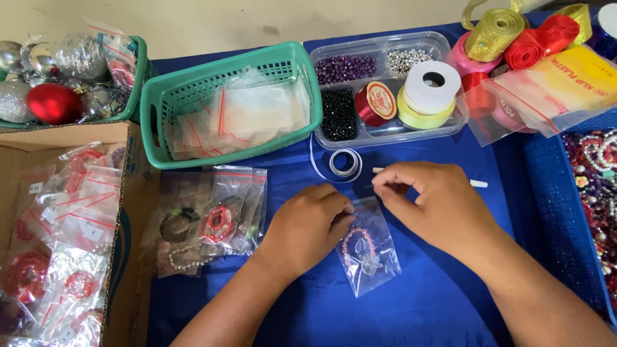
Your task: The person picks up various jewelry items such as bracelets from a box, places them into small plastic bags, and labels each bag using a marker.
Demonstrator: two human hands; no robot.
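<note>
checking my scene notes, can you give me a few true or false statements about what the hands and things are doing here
1. Both the left hand and the right hand touch the small clear bag. True.
2. The clear bag holds a red bracelet. False: the pink bead bracelet lies inside it.
3. The green basket holds empty clear bags. True.
4. The tablecloth is green. False: it is blue.
5. The cardboard box sits to the right of the hands. False: it is at the left.

A bench draped in deep blue cloth fills the view — behind it, along the top edge, runs a plain pale beige wall, evenly lit with soft, shadowless light.
</note>
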